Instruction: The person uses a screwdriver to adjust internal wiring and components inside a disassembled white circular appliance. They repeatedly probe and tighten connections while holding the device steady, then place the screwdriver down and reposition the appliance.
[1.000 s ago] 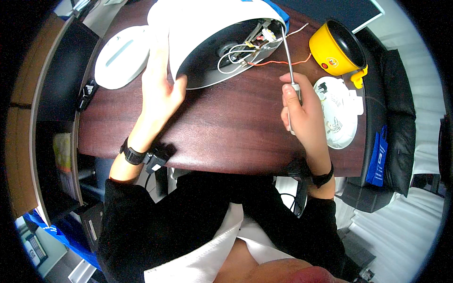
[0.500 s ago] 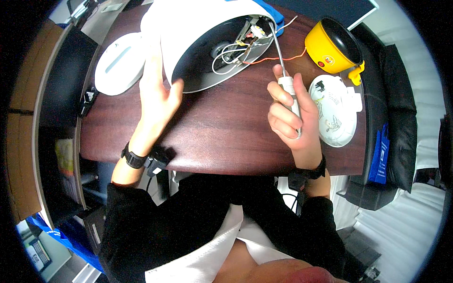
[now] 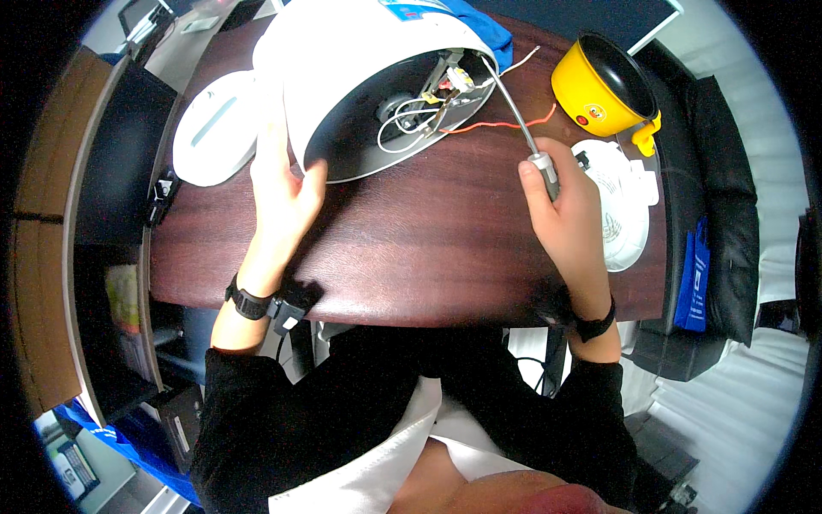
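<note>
A white, rounded appliance housing (image 3: 342, 60) lies on its side, its open underside facing me. Wires, a connector and metal brackets show inside its dark cavity. My left hand (image 3: 287, 188) grips the left rim, fingers along the outer wall and thumb at the edge. In my right hand (image 3: 569, 193) is a screwdriver (image 3: 516, 110), fingers wrapped round its pale handle. Its long shaft slants up and left, and its tip is at the housing's right rim; whether it sits in a screw is too small to tell. A loose red wire (image 3: 505, 124) trails out over the table.
The dark wooden table (image 3: 411, 248) carries a white oval cover (image 3: 214, 128) at left. A yellow pot (image 3: 599, 90) stands at back right, above a white vented base plate (image 3: 623, 214) partly behind my right hand. Blue cloth (image 3: 488, 34) lies behind the housing.
My right hand has moved right and turned, its grip now over the screwdriver handle, and the shaft slants more. The housing has tilted slightly, with my left hand still on its rim.
</note>
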A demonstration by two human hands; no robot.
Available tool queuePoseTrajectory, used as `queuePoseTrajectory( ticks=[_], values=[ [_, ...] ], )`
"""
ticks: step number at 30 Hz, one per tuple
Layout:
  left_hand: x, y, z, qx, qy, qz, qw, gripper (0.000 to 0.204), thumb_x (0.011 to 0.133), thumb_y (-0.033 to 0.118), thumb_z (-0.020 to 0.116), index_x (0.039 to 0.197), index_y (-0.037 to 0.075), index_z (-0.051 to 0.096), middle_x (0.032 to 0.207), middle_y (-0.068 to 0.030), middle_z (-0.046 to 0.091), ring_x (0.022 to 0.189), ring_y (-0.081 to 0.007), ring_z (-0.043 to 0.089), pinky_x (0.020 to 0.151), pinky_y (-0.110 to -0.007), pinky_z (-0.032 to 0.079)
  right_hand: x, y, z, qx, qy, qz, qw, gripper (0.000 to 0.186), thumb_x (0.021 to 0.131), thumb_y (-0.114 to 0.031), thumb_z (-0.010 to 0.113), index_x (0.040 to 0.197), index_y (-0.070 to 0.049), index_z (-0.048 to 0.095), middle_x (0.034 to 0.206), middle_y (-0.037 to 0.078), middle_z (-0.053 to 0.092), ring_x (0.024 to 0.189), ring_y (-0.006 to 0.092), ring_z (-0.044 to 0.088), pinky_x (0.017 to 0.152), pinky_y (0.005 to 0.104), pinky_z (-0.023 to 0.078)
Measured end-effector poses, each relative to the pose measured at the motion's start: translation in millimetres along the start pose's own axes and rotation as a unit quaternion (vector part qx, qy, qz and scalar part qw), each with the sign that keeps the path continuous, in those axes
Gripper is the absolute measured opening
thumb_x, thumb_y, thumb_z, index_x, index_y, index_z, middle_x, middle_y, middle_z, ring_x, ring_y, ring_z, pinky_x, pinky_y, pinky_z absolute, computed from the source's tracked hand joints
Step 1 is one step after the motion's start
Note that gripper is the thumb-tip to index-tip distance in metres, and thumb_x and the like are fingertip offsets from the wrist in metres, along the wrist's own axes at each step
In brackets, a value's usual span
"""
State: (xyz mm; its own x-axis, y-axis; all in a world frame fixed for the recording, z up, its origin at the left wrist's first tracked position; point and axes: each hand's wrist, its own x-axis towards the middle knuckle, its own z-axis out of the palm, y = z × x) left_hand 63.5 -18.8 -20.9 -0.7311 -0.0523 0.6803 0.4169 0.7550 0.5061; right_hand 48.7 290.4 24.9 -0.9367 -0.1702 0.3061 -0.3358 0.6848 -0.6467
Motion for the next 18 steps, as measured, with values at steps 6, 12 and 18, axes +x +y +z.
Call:
queuePoseTrajectory(
  ticks=[6,12,18],
  values=[
    [1.0,-0.6,-0.8,0.008,-0.001,0.006,1.000,0.090,0.071,-0.007,0.054,0.155,0.005,0.025,0.157,-0.0253,0.030,0.147,-0.0388,0.027,0.120,-0.042,0.024,-3.0,-0.6,-7.7,-0.077,0.026,-0.053,0.995,0.027,0.093,-0.023,0.064,0.113,-0.005,0.062,0.095,0.017,0.067,0.082,0.0369,0.067,0.071,0.0417,0.053],
    [0.9,0.3,-2.0,0.005,-0.004,0.004,1.000,0.091,0.070,-0.007,0.053,0.155,0.005,0.024,0.157,-0.0252,0.030,0.146,-0.0385,0.027,0.120,-0.043,0.024,-2.3,-5.6,-17.1,-0.137,0.051,-0.084,0.986,0.030,0.089,-0.023,0.070,0.112,-0.006,0.061,0.094,0.015,0.066,0.081,0.0338,0.066,0.068,0.0407,0.052],
    [3.7,-0.9,-2.0,0.015,-0.007,0.019,1.000,0.089,0.070,-0.006,0.052,0.154,0.004,0.027,0.157,-0.0234,0.030,0.147,-0.0381,0.026,0.120,-0.043,0.024,4.2,-15.4,-33.1,-0.192,0.041,-0.092,0.976,0.029,0.086,-0.020,0.073,0.108,-0.005,0.062,0.093,0.014,0.064,0.080,0.0329,0.066,0.068,0.0393,0.051]
  ],
)
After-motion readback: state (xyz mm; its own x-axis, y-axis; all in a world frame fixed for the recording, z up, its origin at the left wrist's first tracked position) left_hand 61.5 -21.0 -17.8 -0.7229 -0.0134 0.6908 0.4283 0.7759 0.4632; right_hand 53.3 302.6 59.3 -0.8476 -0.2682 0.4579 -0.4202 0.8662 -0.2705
